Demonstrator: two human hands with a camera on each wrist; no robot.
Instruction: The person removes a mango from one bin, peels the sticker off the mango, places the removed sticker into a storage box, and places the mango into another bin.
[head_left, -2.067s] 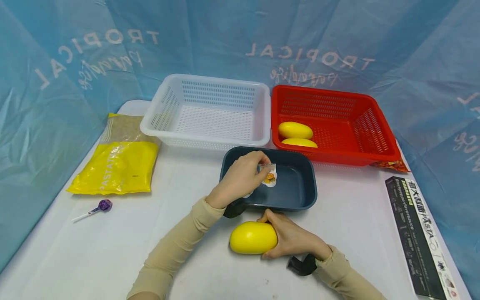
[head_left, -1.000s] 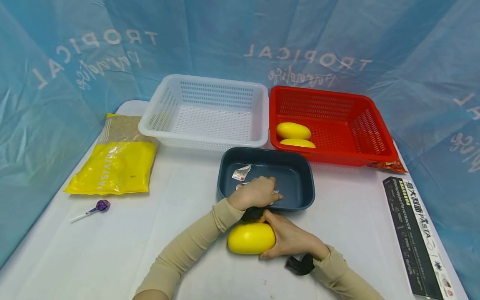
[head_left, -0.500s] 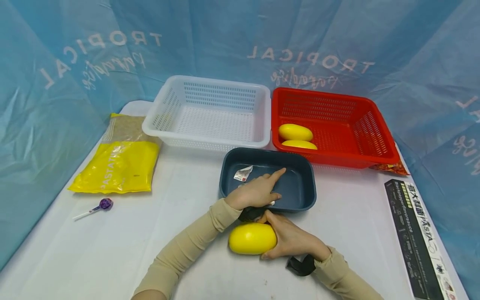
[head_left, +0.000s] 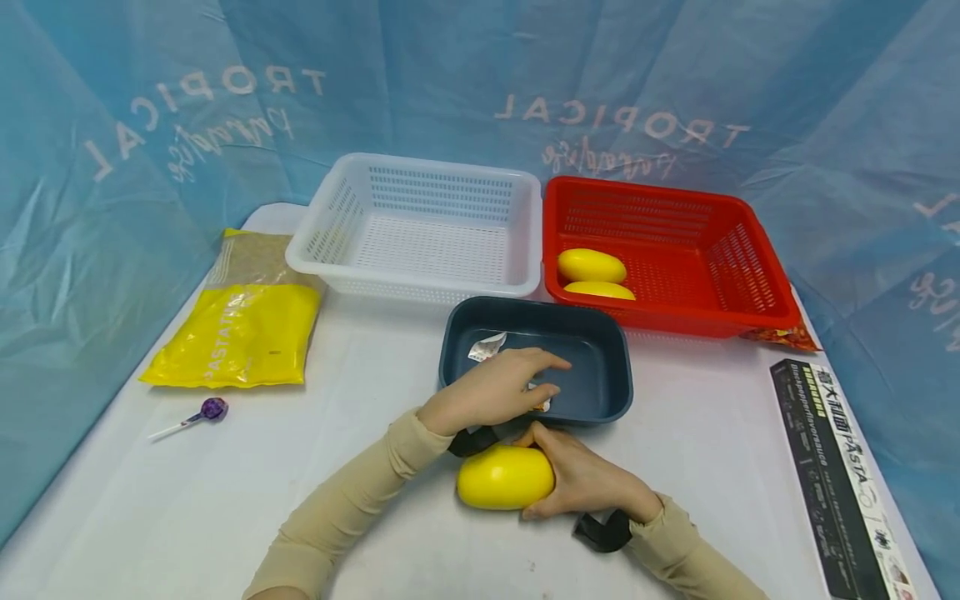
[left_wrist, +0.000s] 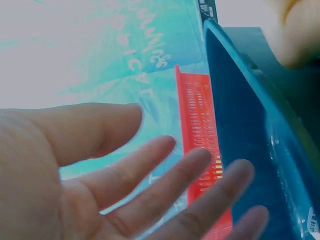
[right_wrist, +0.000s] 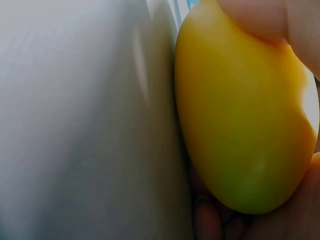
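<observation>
My right hand (head_left: 581, 473) grips a smooth yellow oval fruit (head_left: 502, 477) from its right side, on the white tabletop in front of the dark blue tray (head_left: 596, 358). In the right wrist view, thumb and fingers lie round the yellow fruit (right_wrist: 240, 115). Over the tray's left part is my left hand (head_left: 487, 392), fingers spread and nothing held. The left wrist view shows that hand's fingers loosely extended beside the tray wall (left_wrist: 240, 110). A small white printed piece (head_left: 487, 346) lies inside the tray, and another with an orange picture (head_left: 542, 405) shows partly under the left hand.
Behind the tray stand a white basket (head_left: 427, 283) and a red basket (head_left: 697, 275) with two yellow fruits (head_left: 592, 265). At left lie a yellow pasta bag (head_left: 240, 333) and a purple lollipop (head_left: 213, 408). A black pasta box (head_left: 832, 475) lies at right.
My left hand let go of a small picture piece inside the tray, pointed a finger, then drew back left with fingers spread. The right hand has kept its grip on the fruit.
</observation>
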